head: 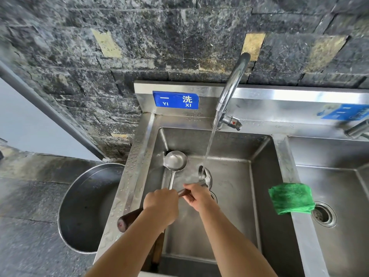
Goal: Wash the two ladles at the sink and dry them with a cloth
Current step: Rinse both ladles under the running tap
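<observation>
Two steel ladles with dark wooden handles are in the left sink basin [229, 196]. One ladle [175, 161] lies against the basin's left wall, bowl up. Its handle runs down under my left forearm. The other ladle [205, 176] is tilted on its side, with its bowl under the water stream [209, 144] from the faucet [233, 86]. My left hand [161, 204] grips its wooden handle, whose end sticks out over the sink's left rim. My right hand [197, 196] holds the metal shaft just behind the bowl. A green cloth [291, 198] lies folded on the divider between the basins.
A large steel bowl [89, 206] sits on the floor left of the sink. The right basin [339, 186] has an open drain [323, 214] and a second tap [357, 129] above it. A dark stone wall stands behind.
</observation>
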`<state>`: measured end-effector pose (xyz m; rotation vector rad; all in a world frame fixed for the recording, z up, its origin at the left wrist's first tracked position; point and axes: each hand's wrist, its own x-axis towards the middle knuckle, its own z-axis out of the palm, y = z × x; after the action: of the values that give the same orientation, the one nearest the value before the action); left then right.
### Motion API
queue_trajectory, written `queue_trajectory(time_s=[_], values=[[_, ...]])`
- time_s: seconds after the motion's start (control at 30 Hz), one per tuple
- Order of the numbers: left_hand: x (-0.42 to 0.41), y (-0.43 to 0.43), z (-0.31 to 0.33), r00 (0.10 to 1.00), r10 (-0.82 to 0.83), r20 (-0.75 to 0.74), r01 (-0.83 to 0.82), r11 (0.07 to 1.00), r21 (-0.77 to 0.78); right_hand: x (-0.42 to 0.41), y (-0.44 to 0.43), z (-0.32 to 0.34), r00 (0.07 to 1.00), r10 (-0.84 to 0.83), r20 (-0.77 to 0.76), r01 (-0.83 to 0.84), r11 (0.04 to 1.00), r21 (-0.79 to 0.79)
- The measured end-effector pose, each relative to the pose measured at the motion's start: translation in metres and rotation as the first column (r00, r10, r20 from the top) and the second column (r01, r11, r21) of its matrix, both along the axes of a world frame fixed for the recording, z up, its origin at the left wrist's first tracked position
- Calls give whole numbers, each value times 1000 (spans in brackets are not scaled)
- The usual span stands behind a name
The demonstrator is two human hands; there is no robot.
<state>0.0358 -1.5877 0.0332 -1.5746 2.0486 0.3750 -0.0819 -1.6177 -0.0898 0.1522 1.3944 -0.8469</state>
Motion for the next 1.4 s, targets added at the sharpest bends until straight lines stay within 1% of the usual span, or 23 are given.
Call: queue_trajectory(time_s=[0.13,0.3,0.47,0.57,0.67,0.77,0.83,0.93,1.0,1.07,1.17,1.27,1.33,1.4], values=[[10,7,-3,994,65,-86,-63,998,27,6,2,-4,985,41,-166,-43,999,-8],[20,16,-11,967,160,-198,-160,987,17,10,-2,-4,951,155,-269,-157,987,12],[22,23,-16,926,278,-255,-266,961,82,14,-7,-1,871,267,-413,-280,960,30],[21,23,-16,879,371,-300,-331,927,176,14,-12,-2,793,373,-482,-379,921,89],[21,24,-14,828,455,-328,-385,886,259,15,-14,-4,726,441,-529,-432,889,148],[23,26,-13,830,455,-322,-388,886,252,16,-13,-6,721,445,-531,-433,888,156],[25,26,-12,840,434,-326,-376,898,229,16,-11,-7,758,403,-512,-394,909,133],[25,23,-8,889,347,-300,-327,938,116,14,-10,-7,877,241,-415,-247,968,41],[23,20,-1,942,248,-226,-255,967,0,13,-10,-3,942,139,-305,-146,989,0],[21,18,7,982,152,-111,-163,983,-90,14,-10,1,974,86,-211,-94,995,-26],[19,9,18,998,56,38,-49,986,-161,18,-10,7,995,42,-94,-47,998,-48],[17,0,33,992,-13,123,36,981,-190,21,-7,10,997,-18,77,25,996,-86],[14,-4,45,984,-65,163,99,974,-205,24,-5,12,979,-98,180,118,988,-103],[8,-8,59,973,-119,200,161,965,-208,28,-5,14,940,-199,276,238,965,-115]])
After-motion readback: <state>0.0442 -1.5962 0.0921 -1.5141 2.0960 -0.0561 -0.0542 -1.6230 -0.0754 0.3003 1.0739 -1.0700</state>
